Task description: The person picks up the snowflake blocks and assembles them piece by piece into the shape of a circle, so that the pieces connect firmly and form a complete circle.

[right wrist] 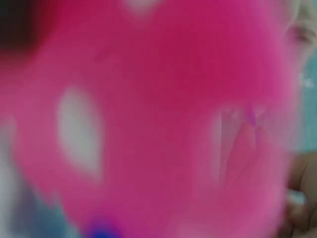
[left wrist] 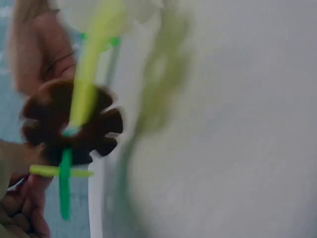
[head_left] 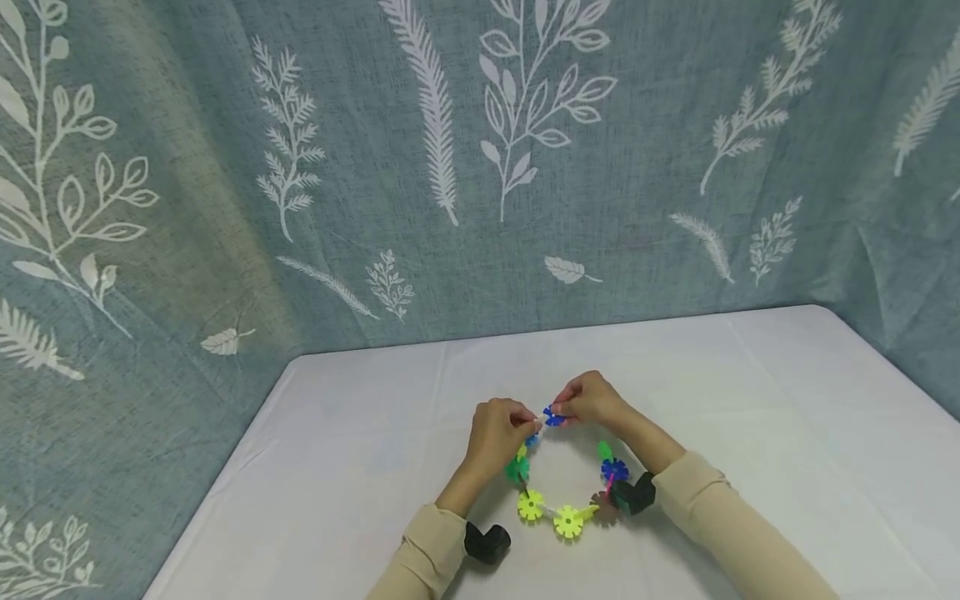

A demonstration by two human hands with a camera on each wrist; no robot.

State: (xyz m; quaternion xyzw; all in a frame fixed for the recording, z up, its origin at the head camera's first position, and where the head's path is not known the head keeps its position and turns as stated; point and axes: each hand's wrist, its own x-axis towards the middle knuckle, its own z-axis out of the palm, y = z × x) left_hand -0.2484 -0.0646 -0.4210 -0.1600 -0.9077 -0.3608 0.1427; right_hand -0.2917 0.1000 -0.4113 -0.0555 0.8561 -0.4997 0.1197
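Observation:
A chain of notched plastic discs hangs in a curve between the hands. In the head view, the left hand (head_left: 497,435) pinches the chain's upper left end, by a whitish disc (head_left: 541,422). My right hand (head_left: 594,401) pinches a blue disc (head_left: 553,416) right beside it; whether the two are joined cannot be told. Lower down are a green disc (head_left: 517,469), yellow discs (head_left: 568,522), a brown disc (left wrist: 52,106), another blue disc (head_left: 615,470) and a light green one (head_left: 604,451). A blurred pink disc (right wrist: 148,139) fills most of the right wrist view, largely hiding that hand.
The chain is over a white-covered table (head_left: 360,433). Behind it hangs a blue-green curtain (head_left: 465,283) with white leaf patterns. A black wrist camera (head_left: 487,544) is on the left wrist, and another black one (head_left: 633,494) on the right overlaps the chain.

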